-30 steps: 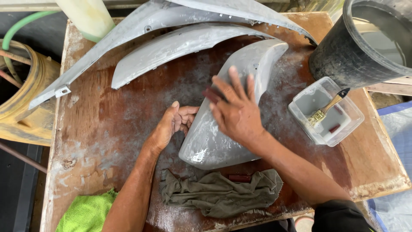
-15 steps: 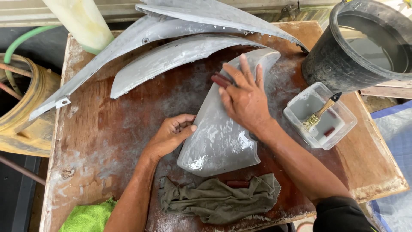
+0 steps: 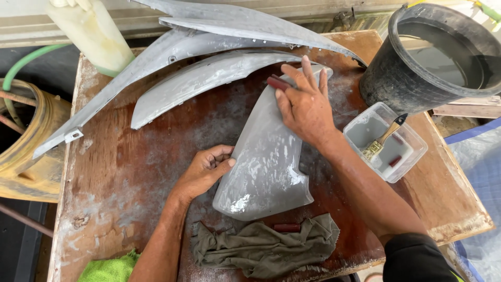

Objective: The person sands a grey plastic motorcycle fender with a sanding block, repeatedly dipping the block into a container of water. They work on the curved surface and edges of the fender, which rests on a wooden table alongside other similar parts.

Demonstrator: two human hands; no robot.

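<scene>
The wooden table [image 3: 130, 172] is crowded at the upper edge by long grey panels [image 3: 203, 73]. At centre frame, a curved grey panel [image 3: 266, 162] is gripped at its left edge by the closed left hand [image 3: 204, 169]. A red sanding block [image 3: 277, 83] is pressed onto the panel's upper end under the flat right hand [image 3: 305, 107].

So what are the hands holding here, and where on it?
The left hand grips the grey panel at its left edge. The right hand presses a small dark-red pad flat against the panel's upper end.
</scene>
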